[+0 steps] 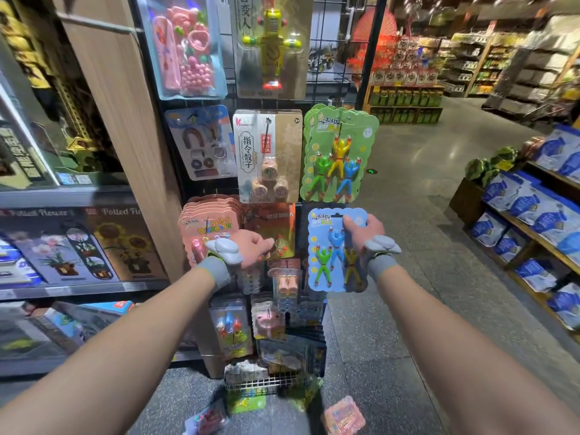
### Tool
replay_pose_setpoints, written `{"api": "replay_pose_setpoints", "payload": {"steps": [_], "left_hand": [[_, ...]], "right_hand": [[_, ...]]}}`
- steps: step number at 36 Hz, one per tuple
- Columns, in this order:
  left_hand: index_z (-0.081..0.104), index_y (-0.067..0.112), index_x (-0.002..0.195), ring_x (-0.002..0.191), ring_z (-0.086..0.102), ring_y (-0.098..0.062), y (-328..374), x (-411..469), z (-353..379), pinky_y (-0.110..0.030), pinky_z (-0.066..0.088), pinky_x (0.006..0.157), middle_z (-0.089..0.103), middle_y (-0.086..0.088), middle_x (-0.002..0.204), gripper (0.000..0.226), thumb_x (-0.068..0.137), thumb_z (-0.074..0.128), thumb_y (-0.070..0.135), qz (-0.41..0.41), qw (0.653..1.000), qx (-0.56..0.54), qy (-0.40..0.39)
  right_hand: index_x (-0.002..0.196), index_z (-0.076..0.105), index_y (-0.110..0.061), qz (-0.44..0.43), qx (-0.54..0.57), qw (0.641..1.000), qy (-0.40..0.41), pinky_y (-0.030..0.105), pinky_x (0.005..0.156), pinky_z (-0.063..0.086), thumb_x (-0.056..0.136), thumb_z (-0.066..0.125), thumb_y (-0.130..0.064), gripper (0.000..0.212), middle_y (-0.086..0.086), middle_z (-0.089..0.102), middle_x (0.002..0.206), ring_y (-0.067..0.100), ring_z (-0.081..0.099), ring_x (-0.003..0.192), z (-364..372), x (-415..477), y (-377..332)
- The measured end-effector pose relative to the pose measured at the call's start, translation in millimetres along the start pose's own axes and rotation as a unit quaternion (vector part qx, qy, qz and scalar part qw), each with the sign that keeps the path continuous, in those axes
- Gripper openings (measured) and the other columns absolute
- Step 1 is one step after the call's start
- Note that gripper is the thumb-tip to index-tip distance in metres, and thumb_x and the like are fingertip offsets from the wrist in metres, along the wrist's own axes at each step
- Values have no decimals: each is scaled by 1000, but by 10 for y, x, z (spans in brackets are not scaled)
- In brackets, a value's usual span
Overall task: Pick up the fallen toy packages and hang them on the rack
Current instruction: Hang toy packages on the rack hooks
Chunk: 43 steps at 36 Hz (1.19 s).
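My right hand (364, 232) grips a blue toy package (326, 249) with three climbing figures near its top edge, holding it against the black wire rack (370, 73) just under a stack of green packages (339, 152) of the same toy. My left hand (252, 248) reaches toward the rack's middle column with curled fingers, touching an orange package (273, 224). On the floor below lie a pink package (343, 416), a green one (246, 403) and a pale one with red contents (207, 419).
The rack carries several other hanging toys and a wire basket (266, 381) at its foot. A wooden pillar (125, 136) and shelves of boxed flower kits (78, 246) stand at left. Shelves of blue bags (533, 215) line the right, with the aisle floor between.
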<state>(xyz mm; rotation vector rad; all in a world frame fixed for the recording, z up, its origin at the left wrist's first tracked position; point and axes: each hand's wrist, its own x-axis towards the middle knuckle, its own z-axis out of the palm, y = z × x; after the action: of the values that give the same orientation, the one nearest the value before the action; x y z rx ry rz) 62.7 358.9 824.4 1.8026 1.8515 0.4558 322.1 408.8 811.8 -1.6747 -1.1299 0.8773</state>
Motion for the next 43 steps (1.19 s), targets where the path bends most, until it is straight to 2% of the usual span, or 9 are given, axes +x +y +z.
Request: {"api": "replay_pose_setpoints", "payload": {"steps": [6,11,16,19,23,28,32,38,43], "left_hand": [[42,13,61,55,37,-19,-129,58,99,-29,31,56,37,-2,57,51,98,50,47,-11,1000,-19,0],[46,14,61,57,43,-19,-228,90,139,-28,36,57,44,-2,59,51,97,49,50,-16,999,-31,4],[40,16,55,52,40,-18,-338,124,165,-28,33,55,41,1,54,53,96,51,49,-29,999,-29,10],[42,16,55,55,41,-19,-407,159,186,-29,34,58,42,0,56,53,96,52,49,-44,998,-36,7],[38,19,50,52,38,-16,-447,151,190,-28,31,57,38,4,51,55,97,54,43,-57,997,-59,13],[44,17,52,53,40,-18,-584,192,197,-30,35,60,41,2,53,54,97,53,45,-77,995,-66,19],[49,15,57,57,44,-21,-667,170,250,-33,43,67,44,-3,57,51,96,53,48,-103,992,-69,18],[43,16,57,55,39,-20,-764,-47,298,-29,33,58,37,0,54,52,98,52,46,-129,989,-64,28],[65,13,65,54,44,-19,-895,-297,342,-28,30,53,45,1,54,48,96,53,47,-150,986,-65,32]], "right_hand": [[143,41,-6,9,-69,998,-14,46,104,41,94,55,-46,64,13,47,144,34,49,127,57,85,-51],[104,52,-9,-7,-97,995,-15,39,85,45,95,49,-35,27,11,58,102,30,55,88,102,190,-50],[100,54,-7,-24,-144,989,-34,35,81,43,97,47,-20,16,13,59,98,31,57,90,146,350,-111],[84,47,-14,-20,-150,988,-32,31,71,37,91,48,-10,8,9,50,79,27,44,75,216,484,-89],[115,56,-10,-16,-144,989,-39,28,79,40,91,45,-3,28,9,63,107,27,58,93,229,606,-142],[131,52,-5,-48,-127,990,-45,12,71,30,99,45,-4,33,4,57,120,21,53,103,254,642,-196],[119,58,-8,-23,-120,992,-14,25,80,38,89,55,-4,30,3,63,112,18,55,98,312,727,-102],[122,57,-6,6,-115,993,-16,29,84,42,90,57,-6,32,14,63,117,26,57,96,375,739,41],[114,52,-8,26,-109,994,13,26,79,35,92,52,-9,22,16,59,120,32,57,107,358,607,146]]}}
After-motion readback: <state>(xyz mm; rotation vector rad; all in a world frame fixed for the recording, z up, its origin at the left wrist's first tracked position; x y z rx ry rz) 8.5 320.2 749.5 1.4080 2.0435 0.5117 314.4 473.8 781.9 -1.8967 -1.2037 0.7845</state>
